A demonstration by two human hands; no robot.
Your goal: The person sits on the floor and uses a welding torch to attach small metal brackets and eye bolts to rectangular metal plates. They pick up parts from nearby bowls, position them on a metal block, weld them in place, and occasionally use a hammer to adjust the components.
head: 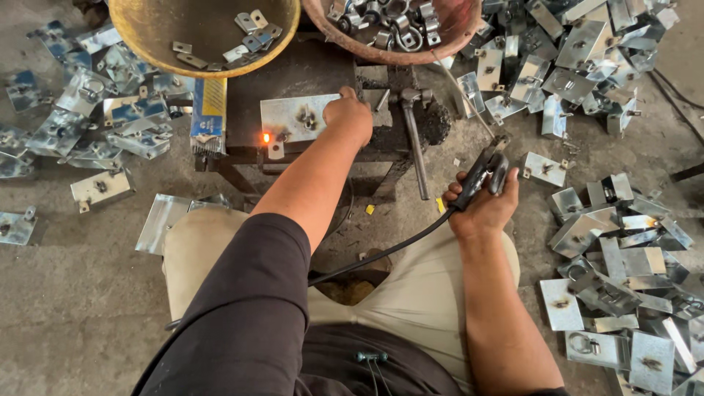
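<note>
Head view: a person sits over a small dark workbench [308,73].
Left hand [350,116]: arm stretched forward, fingers curled over the far right edge of a metal plate [297,117], pressing it flat on the bench.
Right hand [484,209]: drawn back beside the knee, closed around a welding electrode holder [484,170] with black cable [381,253].
Hard to see: left fingertips hidden behind the knuckles.
Plate: under the left hand, well apart from the right; an orange glowing spot [265,137] at its near left corner.
Nearby: hammer [412,132] between the hands.
</note>
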